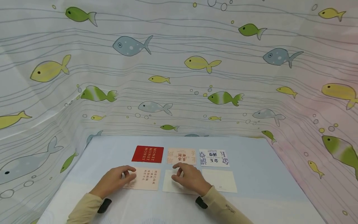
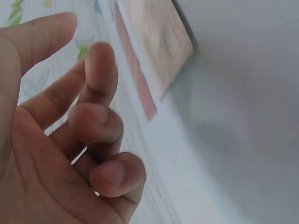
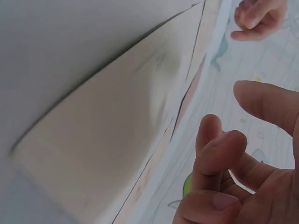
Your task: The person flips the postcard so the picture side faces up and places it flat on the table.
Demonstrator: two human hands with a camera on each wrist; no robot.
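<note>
L hand [image 1: 116, 180] hovers over the L part of the pink card [image 1: 151, 180], near row; fingers loosely bent, thumb apart, nothing gripped. R hand [image 1: 193, 179] is the same, relaxed & w/o a grip, above the middle blank-looking card [image 1: 168, 183], partly covering it. Just R of that: the R blank-looking card [image 1: 219, 181], w/ a tiny mark nr its lower edge. Far row, L to R: red card [image 1: 148, 154] w/ "MONEY" x3, peach-print card [image 1: 181, 154], purple-print card [image 1: 213, 158]. All six lie flat on the pale blue & white tabletop [image 1: 260, 174]. Beige sleeves [image 1: 85, 208], blk wrist units [image 1: 104, 206] under both wrists. Fish-print sheeting [image 1: 179, 90] behind & at both sides.
</note>
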